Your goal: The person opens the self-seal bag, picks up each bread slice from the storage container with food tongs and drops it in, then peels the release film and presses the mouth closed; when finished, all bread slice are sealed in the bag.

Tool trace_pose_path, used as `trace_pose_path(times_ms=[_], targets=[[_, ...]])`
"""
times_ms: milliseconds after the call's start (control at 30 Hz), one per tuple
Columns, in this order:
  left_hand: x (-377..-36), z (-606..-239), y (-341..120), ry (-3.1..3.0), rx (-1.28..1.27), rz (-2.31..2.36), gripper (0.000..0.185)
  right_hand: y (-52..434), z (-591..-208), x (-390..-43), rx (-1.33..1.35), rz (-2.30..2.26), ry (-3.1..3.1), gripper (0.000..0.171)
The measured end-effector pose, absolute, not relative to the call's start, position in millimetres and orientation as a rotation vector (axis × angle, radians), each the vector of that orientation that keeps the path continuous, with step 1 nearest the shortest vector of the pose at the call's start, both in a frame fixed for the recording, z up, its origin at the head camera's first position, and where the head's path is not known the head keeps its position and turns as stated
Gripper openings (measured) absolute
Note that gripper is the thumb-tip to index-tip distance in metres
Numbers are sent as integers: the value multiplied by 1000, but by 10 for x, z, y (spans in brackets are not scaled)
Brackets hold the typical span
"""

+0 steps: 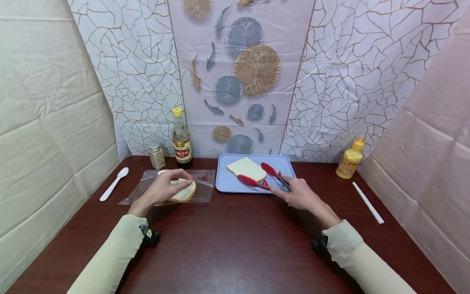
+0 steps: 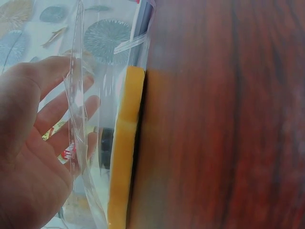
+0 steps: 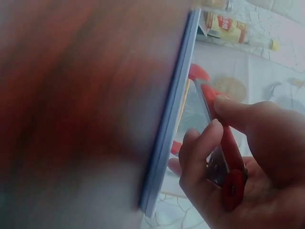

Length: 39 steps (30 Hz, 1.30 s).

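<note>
My left hand (image 1: 169,187) pinches the upper layer of a clear plastic bag (image 1: 205,179) at its edge, lifting it a little. A slice of bread (image 1: 188,192) lies in the bag under that hand, its brown crust (image 2: 125,133) showing in the left wrist view. With my right hand (image 1: 299,195) I grip a pair of red-tipped tongs (image 1: 249,180) by the handles. Their arms are spread over a second slice of bread (image 1: 244,166), one red tip overlapping its front edge and the other near its right corner. That slice rests on a light blue tray (image 1: 225,187).
Left of the bag lies a white spoon (image 1: 114,183). Behind it stand a spice jar (image 1: 156,157) and a yellow-capped sauce bottle (image 1: 182,143). To the right are a yellow squeeze bottle (image 1: 350,160) and a white stick (image 1: 368,203). Fabric walls enclose the dark wooden table (image 1: 235,241).
</note>
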<state>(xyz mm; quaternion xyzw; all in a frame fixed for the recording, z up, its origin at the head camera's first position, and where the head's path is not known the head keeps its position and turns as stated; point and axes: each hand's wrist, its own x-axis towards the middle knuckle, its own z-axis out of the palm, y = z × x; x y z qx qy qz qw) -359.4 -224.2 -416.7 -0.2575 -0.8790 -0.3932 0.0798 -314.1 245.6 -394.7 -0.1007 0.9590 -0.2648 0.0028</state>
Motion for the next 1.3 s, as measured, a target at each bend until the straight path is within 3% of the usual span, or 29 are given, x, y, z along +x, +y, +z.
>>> trace_pose_path(times_ms=[267,500,833,1300], targets=[[-3593,-4189,-2247,-2620,-774,-1179,17,2329,-4004,-3312,-349,-782,3056,80],[-3581,-4152,-2239,-2595,-760,-1195,14,2343,-4014,-3305,-395,-810,3079,67],[-3591,-4148,-2242,-2520,-753,-1220,16,2378,-4018,-3291,-336,-847,3060,74],[-3569,-4134,-2232,-2498,-735,-1216,19,2473,-4018,-3181,-753,-967,3003,67]])
